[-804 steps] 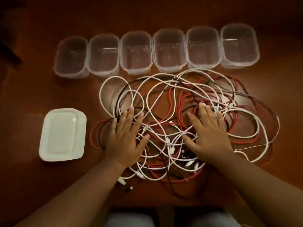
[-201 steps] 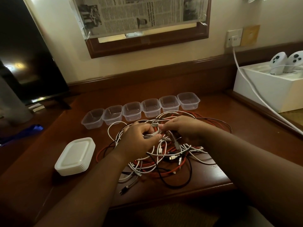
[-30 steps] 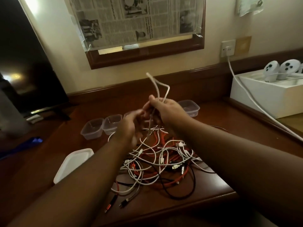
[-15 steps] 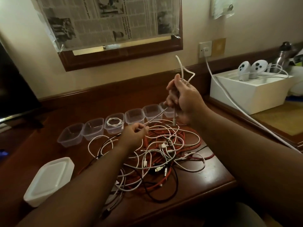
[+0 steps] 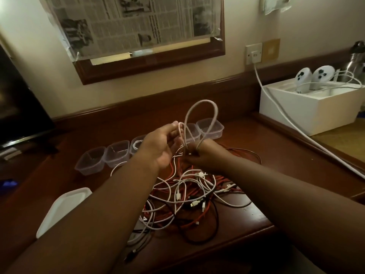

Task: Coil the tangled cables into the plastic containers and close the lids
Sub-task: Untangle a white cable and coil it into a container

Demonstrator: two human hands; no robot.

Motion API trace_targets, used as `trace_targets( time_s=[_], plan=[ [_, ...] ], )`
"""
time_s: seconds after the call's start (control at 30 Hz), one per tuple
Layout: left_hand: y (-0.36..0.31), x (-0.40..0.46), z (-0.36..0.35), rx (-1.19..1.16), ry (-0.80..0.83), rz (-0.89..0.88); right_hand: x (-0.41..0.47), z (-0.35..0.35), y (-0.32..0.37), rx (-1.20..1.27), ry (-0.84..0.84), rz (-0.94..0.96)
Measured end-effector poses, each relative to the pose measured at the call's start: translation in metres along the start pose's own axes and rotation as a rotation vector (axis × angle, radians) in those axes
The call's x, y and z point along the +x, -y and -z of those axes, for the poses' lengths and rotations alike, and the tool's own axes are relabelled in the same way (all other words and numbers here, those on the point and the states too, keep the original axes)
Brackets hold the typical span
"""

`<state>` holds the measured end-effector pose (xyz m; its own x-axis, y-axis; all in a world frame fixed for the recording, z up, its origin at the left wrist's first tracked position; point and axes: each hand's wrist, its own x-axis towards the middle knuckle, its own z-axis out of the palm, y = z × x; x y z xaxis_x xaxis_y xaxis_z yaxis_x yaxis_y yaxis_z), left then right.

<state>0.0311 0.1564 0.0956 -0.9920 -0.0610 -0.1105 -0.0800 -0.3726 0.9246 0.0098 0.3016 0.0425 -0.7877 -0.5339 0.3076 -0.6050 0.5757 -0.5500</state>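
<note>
Here, a thin white charging cable (image 5: 201, 113) stands as a tall upright loop above the tangled heap of cables (image 5: 189, 194) mid-tabletop. The left hand (image 5: 160, 147) pinches one strand; the right hand (image 5: 203, 155) grips the loop's base, fingers curled.

A dark wooden desk (image 5: 276, 155) fills the lower part of the view. On the wall beyond the fingers hangs a wooden-framed mirror (image 5: 150, 64), and sheets of newspaper (image 5: 138, 22) are taped over its glass. To the right of the fingers and higher, a white wall socket (image 5: 253, 53) holds a plug, and a thick white power cord (image 5: 292, 123) runs down from it along the desk. Further right stands a white box (image 5: 308, 109) with two white controllers (image 5: 314, 76) inside. A metal bottle (image 5: 355, 60) stands behind the box. Far left of the fingers, a dark television screen (image 5: 17, 103) is visible.
</note>
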Motion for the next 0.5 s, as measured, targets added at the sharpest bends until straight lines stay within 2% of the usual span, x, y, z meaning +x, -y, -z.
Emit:
trace_targets(
  time_s=[0.1, 0.17, 0.27, 0.33, 0.4, 0.5],
  plan=[
    [0.000, 0.001, 0.005, -0.002, -0.026, -0.123, 0.003, 0.001, 0.003, 0.135, -0.177, -0.002],
    [0.006, 0.001, 0.010, 0.185, 0.023, -0.166, 0.003, 0.007, 0.010, 0.299, -0.312, -0.032],
    [0.025, -0.003, 0.021, 0.493, 0.204, -0.137, 0.004, 0.022, 0.024, 0.568, -0.428, -0.083],
    [0.037, -0.006, 0.026, 0.665, 0.261, -0.166, 0.002, 0.031, 0.034, 0.708, -0.463, -0.085],
    [0.044, -0.009, 0.029, 0.746, 0.246, -0.210, 0.001, 0.039, 0.040, 0.858, -0.477, -0.091],
    [0.042, -0.015, 0.035, 0.628, 0.101, -0.188, 0.002, 0.047, 0.039, 0.966, -0.376, -0.234]
  ],
)
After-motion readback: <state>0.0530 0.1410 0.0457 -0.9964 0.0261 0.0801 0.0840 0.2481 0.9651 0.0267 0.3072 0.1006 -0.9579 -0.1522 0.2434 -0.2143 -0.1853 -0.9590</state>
